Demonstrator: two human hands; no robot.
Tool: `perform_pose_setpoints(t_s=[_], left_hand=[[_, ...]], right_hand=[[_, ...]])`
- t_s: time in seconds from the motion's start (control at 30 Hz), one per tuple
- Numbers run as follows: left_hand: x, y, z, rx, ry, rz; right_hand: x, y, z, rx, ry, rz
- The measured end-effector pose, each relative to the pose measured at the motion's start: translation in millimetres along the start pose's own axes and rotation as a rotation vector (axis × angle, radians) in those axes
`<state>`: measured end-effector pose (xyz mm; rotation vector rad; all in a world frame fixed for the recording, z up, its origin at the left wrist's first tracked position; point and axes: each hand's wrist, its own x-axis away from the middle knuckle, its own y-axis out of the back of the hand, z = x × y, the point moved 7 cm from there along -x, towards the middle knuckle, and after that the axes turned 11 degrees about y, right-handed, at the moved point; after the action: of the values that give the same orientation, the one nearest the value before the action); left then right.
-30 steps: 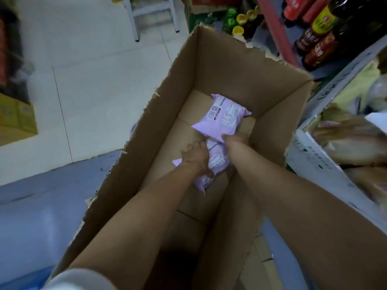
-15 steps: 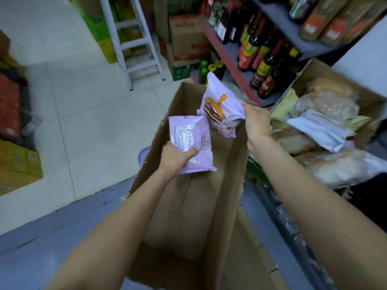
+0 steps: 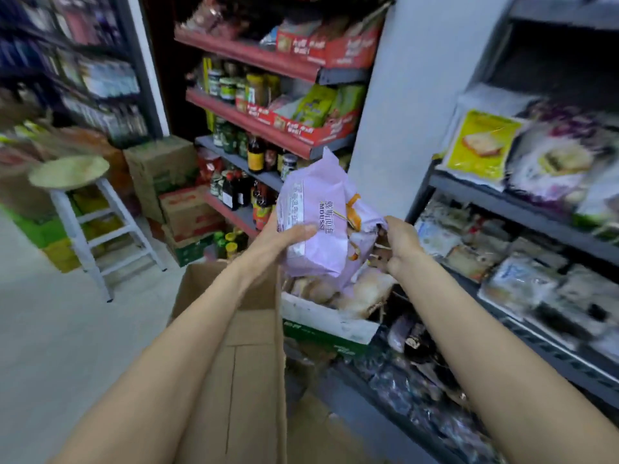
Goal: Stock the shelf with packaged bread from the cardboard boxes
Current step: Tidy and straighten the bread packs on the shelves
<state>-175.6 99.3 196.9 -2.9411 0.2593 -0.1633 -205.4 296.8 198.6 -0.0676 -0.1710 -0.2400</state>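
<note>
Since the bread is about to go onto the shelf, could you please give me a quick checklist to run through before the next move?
1. Left hand grips the purple bread packs: ok.
2. Right hand pinches the packs' other end: ok.
3. Packs lifted out of the cardboard box: ok.
4. Grey shelf beside the hands: ok.
5. Free slot there: cannot tell, blurred.
6. Packs undamaged: cannot tell.

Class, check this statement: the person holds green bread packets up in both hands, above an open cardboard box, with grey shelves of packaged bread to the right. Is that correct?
Not quite: the head view shows the bread packets are pale purple, not green. The rest stands: the left hand and right hand hold them above the open cardboard box, with grey shelves of packaged bread to the right.
</note>
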Motion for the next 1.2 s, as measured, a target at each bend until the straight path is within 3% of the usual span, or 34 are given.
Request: perform_pose_setpoints(t_s=[0.13, 0.27, 0.43, 0.6, 0.7, 0.87, 1.07, 1.2], left_hand=[[-20.7, -86.5, -40.1, -0.051, -0.063, 0.101], [-32.4, -171.9, -57.2, 0.087, -0.066, 0.214], [-22.5, -285.3, -54.0, 0.049, 0.037, 0.396], [0.0, -406.9, -43.2, -0.074, 0.13, 0.539], [4.2, -471.0, -31.8, -0.135, 0.186, 0.506], [0.4, -575.3, -15.5, -0.201, 0.124, 0.385], [10.8, -716.3, -8.1, -0.146, 0.22, 0.548], [-14.5, -781.6, -6.6, -0.234, 0.133, 0.476]], right_hand=[[12.7, 70.8, 50.3, -0.103, 0.094, -0.04], [28.2, 135.7, 94.0, -0.183, 0.281, 0.007], [51.9, 236.9, 129.6, 0.162, 0.525, -0.145], [76.2, 349.7, 141.9, 0.271, 0.572, -0.311], [90.6, 420.8, 146.0, 0.276, 0.579, -0.432], [122.5, 528.6, 169.2, 0.451, 0.623, -0.618], [136.9, 632.4, 192.6, 0.557, 0.63, -0.713], [120.7, 709.1, 192.2, 0.437, 0.653, -0.754]])
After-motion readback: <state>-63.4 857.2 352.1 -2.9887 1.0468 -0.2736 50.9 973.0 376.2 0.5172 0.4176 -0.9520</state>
